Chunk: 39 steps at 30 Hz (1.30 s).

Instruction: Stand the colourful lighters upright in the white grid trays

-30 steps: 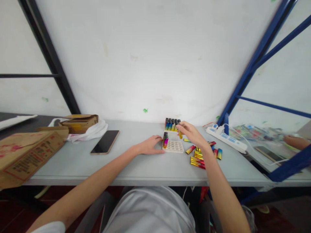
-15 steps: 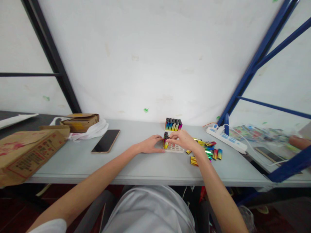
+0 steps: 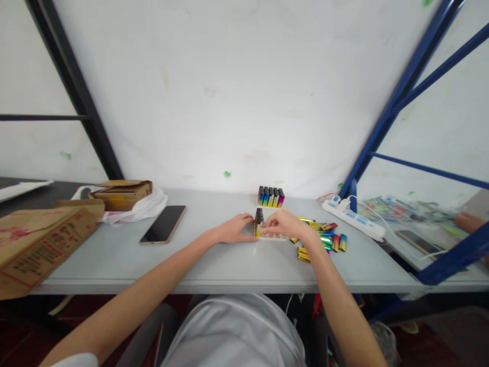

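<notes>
my left hand at left side of tray, fingers apart. lighters upright in its left end; right hand at them, fingers bunched, can't tell if clamped on one. knuckle bump could tilt them; hard push could skid tray.

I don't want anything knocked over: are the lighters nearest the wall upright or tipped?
Upright: the lighters nearest the wall stand in close rows, dark tops up and colored bodies below.
</notes>
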Tool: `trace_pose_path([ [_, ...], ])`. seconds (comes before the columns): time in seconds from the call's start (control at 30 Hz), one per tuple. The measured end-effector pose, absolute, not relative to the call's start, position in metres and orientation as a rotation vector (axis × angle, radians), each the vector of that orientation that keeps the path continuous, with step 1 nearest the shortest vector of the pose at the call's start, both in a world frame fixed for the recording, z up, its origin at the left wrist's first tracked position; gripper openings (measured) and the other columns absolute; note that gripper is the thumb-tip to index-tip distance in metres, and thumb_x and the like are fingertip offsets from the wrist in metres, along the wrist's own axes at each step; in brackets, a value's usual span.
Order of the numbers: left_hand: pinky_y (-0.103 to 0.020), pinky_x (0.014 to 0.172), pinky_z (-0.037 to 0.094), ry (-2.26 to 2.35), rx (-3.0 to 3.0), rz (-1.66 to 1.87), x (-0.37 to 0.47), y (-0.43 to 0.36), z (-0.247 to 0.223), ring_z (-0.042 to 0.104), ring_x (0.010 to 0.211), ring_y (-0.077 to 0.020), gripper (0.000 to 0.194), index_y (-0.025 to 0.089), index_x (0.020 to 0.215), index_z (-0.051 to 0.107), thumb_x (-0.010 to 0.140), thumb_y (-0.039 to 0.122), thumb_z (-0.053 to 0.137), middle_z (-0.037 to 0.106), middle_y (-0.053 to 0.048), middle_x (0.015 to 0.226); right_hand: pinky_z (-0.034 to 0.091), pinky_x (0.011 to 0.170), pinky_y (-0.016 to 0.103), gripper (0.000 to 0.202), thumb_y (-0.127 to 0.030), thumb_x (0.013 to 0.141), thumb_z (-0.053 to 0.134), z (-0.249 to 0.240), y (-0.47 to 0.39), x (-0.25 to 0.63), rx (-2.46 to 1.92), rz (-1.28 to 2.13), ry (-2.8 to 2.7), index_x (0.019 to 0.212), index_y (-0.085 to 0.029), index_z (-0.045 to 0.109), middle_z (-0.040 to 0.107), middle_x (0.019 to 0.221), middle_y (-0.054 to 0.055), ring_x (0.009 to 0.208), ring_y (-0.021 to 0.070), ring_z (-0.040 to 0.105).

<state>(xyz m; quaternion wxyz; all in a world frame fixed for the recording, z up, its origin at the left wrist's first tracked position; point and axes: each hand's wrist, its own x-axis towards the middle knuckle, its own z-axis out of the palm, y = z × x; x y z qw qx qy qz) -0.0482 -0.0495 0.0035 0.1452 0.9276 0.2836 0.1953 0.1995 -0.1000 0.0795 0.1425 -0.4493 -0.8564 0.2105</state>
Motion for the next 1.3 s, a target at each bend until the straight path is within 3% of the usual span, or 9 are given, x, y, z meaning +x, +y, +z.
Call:
trace_pose_path([
  [0.07, -0.045, 0.115, 0.044, 0.835, 2.670, 0.564, -0.048, -0.050, 0.003, 0.059, 0.131, -0.0348, 0.071, 0.014, 0.136, 0.061, 0.090, 0.067, 0.068, 0.062, -0.019, 0.140, 0.049, 0.063, 0.026, 0.027, -0.041, 0.092, 0.072, 0.087, -0.101, 0.221, -1.344, 0.539, -2.342, 0.082, -0.017, 0.079, 0.080, 0.077, 0.006, 0.070, 0.0203, 0.073],
  [0.23, -0.043, 0.117, 0.043, 0.903, 2.683, 0.556, -0.042, -0.054, 0.003, 0.058, 0.131, -0.0343, 0.071, 0.012, 0.134, 0.060, 0.089, 0.067, 0.069, 0.061, -0.020, 0.140, 0.058, 0.077, 0.030, 0.016, -0.029, 0.094, 0.068, 0.094, -0.097, 0.293, -1.495, 0.264, -2.110, 0.097, -0.018, 0.079, 0.082, 0.090, 0.009, 0.083, 0.0230, 0.077],
  [0.33, -0.045, 0.115, 0.044, 0.989, 2.681, 0.566, -0.037, -0.057, 0.002, 0.059, 0.128, -0.0352, 0.071, 0.013, 0.129, 0.061, 0.087, 0.070, 0.069, 0.062, -0.019, 0.136, 0.058, 0.089, 0.036, 0.015, -0.022, 0.092, 0.068, 0.079, -0.085, 0.319, -1.595, 0.162, -2.068, 0.097, -0.017, 0.080, 0.082, 0.101, 0.011, 0.092, 0.0253, 0.078],
  [0.5, -0.047, 0.109, 0.048, 1.011, 2.654, 0.608, -0.034, -0.056, -0.001, 0.061, 0.123, -0.0364, 0.069, 0.016, 0.121, 0.063, 0.085, 0.074, 0.069, 0.065, -0.018, 0.130, 0.054, 0.103, 0.041, 0.018, -0.024, 0.087, 0.074, 0.046, -0.065, 0.321, -1.634, 0.236, -2.180, 0.103, -0.019, 0.083, 0.080, 0.115, 0.011, 0.110, 0.0296, 0.074],
  [0.7, -0.047, 0.110, 0.047, 0.939, 2.635, 0.620, -0.038, -0.053, -0.001, 0.060, 0.125, -0.0365, 0.070, 0.016, 0.124, 0.063, 0.085, 0.075, 0.068, 0.064, -0.018, 0.131, 0.054, 0.095, 0.040, 0.016, -0.029, 0.079, 0.082, 0.027, -0.055, 0.314, -1.798, 0.159, -2.178, 0.091, -0.019, 0.082, 0.080, 0.099, 0.012, 0.097, 0.0289, 0.072],
  [0.83, -0.046, 0.114, 0.045, 0.930, 2.616, 0.604, -0.040, -0.053, 0.000, 0.059, 0.127, -0.0363, 0.074, 0.013, 0.127, 0.063, 0.085, 0.073, 0.069, 0.062, -0.019, 0.133, 0.053, 0.092, 0.036, 0.025, -0.040, 0.093, 0.067, 0.031, -0.058, 0.310, -1.707, 0.117, -2.072, 0.098, -0.017, 0.077, 0.079, 0.103, 0.013, 0.098, 0.0261, 0.071],
  [0.97, -0.043, 0.116, 0.044, 0.921, 2.600, 0.567, -0.043, -0.052, 0.001, 0.059, 0.129, -0.0347, 0.075, 0.013, 0.133, 0.061, 0.085, 0.070, 0.071, 0.060, -0.019, 0.137, 0.052, 0.072, 0.031, 0.045, -0.053, 0.103, 0.044, 0.046, -0.064, 0.297, -1.537, 0.286, -1.924, 0.115, -0.017, 0.070, 0.075, 0.083, 0.006, 0.069, 0.0201, 0.066],
  [1.17, -0.046, 0.119, 0.043, 0.922, 2.582, 0.546, -0.051, -0.050, 0.003, 0.058, 0.131, -0.0347, 0.075, 0.014, 0.136, 0.060, 0.084, 0.066, 0.075, 0.057, -0.019, 0.142, 0.044, 0.062, 0.029, 0.055, -0.067, 0.086, 0.065, 0.064, -0.071, 0.259, -1.285, 0.443, -1.701, 0.107, -0.017, 0.072, 0.067, 0.079, 0.003, 0.067, 0.0171, 0.053],
  [1.3, -0.047, 0.117, 0.044, 0.909, 2.562, 0.544, -0.052, -0.050, 0.005, 0.059, 0.129, -0.0353, 0.074, 0.014, 0.134, 0.062, 0.083, 0.066, 0.077, 0.058, -0.019, 0.141, 0.038, 0.059, 0.027, 0.057, -0.075, 0.079, 0.069, 0.062, -0.073, 0.231, -1.173, 0.694, -1.665, 0.084, -0.018, 0.064, 0.053, 0.067, -0.002, 0.064, 0.0142, 0.045],
])
